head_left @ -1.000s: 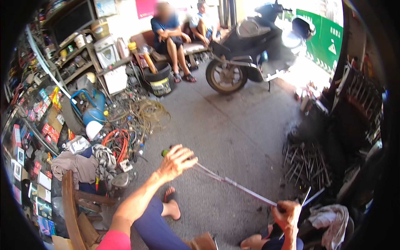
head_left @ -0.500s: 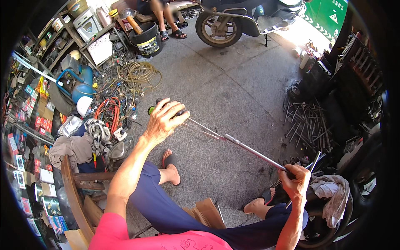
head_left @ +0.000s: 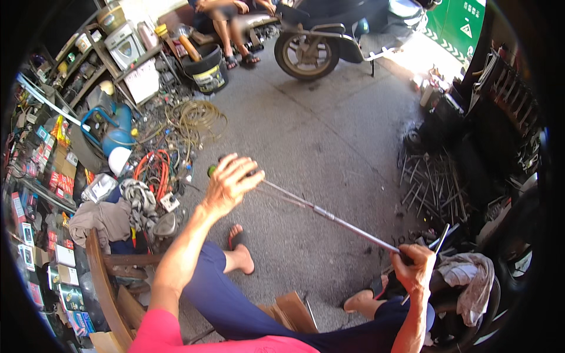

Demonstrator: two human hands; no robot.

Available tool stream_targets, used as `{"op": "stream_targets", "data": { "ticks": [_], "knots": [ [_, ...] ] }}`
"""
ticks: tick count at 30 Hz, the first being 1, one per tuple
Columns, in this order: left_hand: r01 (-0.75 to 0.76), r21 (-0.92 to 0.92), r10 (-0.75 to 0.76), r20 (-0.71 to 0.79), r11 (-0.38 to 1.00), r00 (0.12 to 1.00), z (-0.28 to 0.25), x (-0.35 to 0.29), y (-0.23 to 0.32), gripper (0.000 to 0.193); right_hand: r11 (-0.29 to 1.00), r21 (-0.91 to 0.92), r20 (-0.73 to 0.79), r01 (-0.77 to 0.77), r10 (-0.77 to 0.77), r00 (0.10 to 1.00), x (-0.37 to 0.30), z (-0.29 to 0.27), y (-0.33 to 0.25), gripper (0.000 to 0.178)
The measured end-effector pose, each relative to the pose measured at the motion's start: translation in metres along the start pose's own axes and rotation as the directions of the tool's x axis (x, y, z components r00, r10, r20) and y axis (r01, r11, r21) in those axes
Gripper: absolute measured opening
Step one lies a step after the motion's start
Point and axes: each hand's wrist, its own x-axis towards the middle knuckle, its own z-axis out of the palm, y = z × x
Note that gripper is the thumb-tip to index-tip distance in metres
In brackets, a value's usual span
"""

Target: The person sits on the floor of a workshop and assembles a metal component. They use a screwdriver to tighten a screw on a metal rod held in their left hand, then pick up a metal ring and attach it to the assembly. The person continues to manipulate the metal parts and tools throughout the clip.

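Observation:
My left hand (head_left: pixel 228 187) is closed around the black and green grip (head_left: pixel 212 170) of a thin-shafted tool, mostly covered by my fingers. From it a slim metal rod (head_left: pixel 282 192), with a second thin line below, slants down to the right. This rod meets the socket-like end of a T-handle wrench (head_left: pixel 354 228); whether they are joined I cannot tell. My right hand (head_left: pixel 415 267) grips the wrench at its other end, where the crossbar (head_left: pixel 442 239) sticks out above and below my fist. Both tools form nearly one line across my lap, above the floor.
Loose metal rods (head_left: pixel 432 187) lie piled at the right, near a tyre with a rag (head_left: pixel 471 282) on it. Hoses (head_left: pixel 197 117), a blue tank (head_left: pixel 119 126) and boxed parts crowd the left. Farther off stand a scooter (head_left: pixel 309 56), a black bucket (head_left: pixel 206 70) and a seated person (head_left: pixel 226 29).
Both hands and the tools sit slightly lower in the picture, with the tools still lined up. The background has also shifted down a little, showing more of the seated person.

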Motion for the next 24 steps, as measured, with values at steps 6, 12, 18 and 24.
{"op": "stream_targets", "data": {
  "ticks": [6, 12, 18, 24],
  "knots": [
    [-0.084, -0.081, 0.086, 0.017, 0.993, 0.996, -0.001, 0.005, 0.01, 0.038, 0.999, 0.05, 0.028, -0.01, 0.008, 1.0, -0.002, 0.004, -0.003, 0.011],
    [-0.06, -0.149, 0.067, 0.042, 0.987, 0.997, 0.001, -0.003, 0.015, 0.038, 0.977, 0.144, 0.039, -0.155, 0.151, 0.988, -0.004, -0.006, -0.016, 0.014],
    [-0.065, -0.123, 0.069, 0.032, 0.99, 0.997, -0.003, 0.0, 0.017, 0.037, 0.969, 0.168, 0.064, -0.181, 0.173, 0.983, -0.004, -0.011, -0.018, 0.013],
    [-0.057, -0.092, 0.058, 0.007, 0.994, 0.998, -0.007, 0.003, 0.015, 0.034, 0.991, 0.103, 0.041, -0.089, 0.085, 0.996, -0.005, -0.009, -0.013, 0.014]
  ]
}}
